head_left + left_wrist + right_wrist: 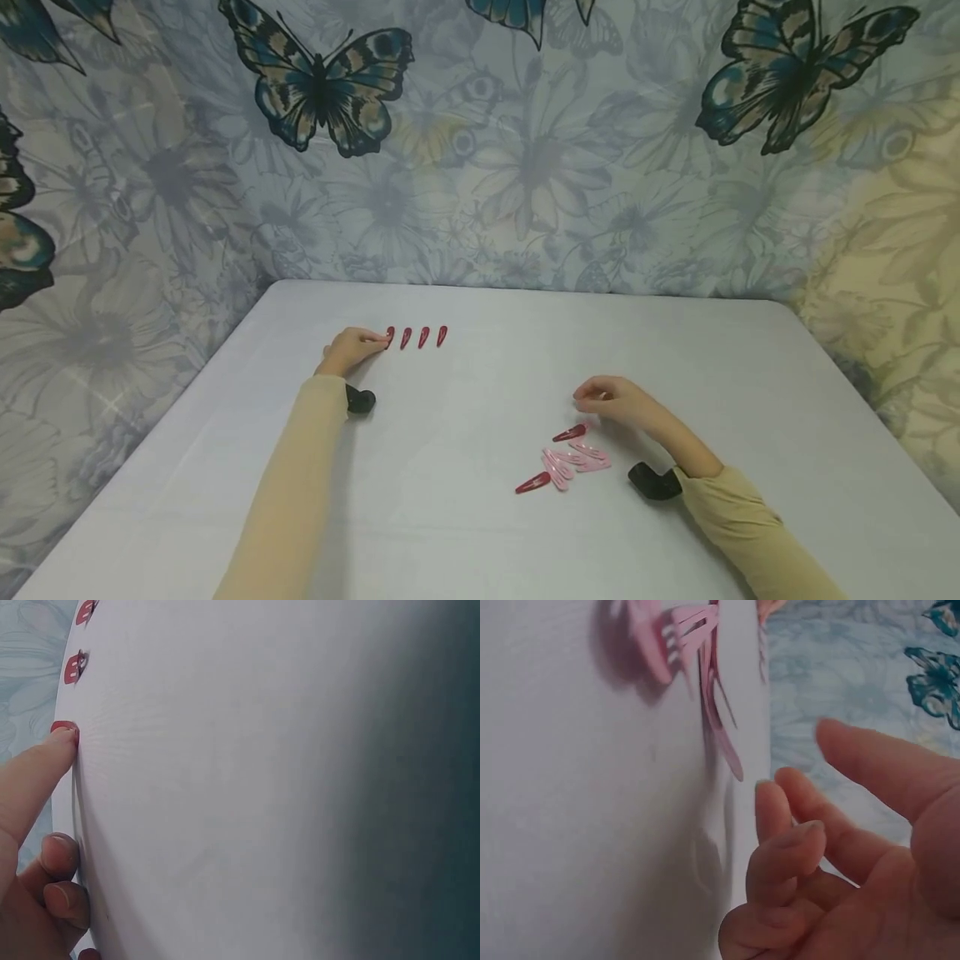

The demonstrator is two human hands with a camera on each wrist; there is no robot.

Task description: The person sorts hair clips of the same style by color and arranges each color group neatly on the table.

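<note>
My left hand (356, 345) is at the far left of the table, its thumb and fingertip on the leftmost red hair clip (390, 335). In the left wrist view, that clip (64, 726) is partly covered by the fingertip, and the other fingers are curled. To its right, three more red hair clips (423, 337) stand in an even row, all slanted alike. My right hand (617, 400) hovers with loosely bent fingers and holds nothing. Just below it lies a loose pile of pink hair clips (589, 457), with one red clip (570, 433) above and another (533, 482) at lower left.
The white table (480, 533) runs back to a wall covering (525, 167) with butterflies and flowers. Black wrist cameras (655, 482) sit at both wrists, the right one low beside the pile.
</note>
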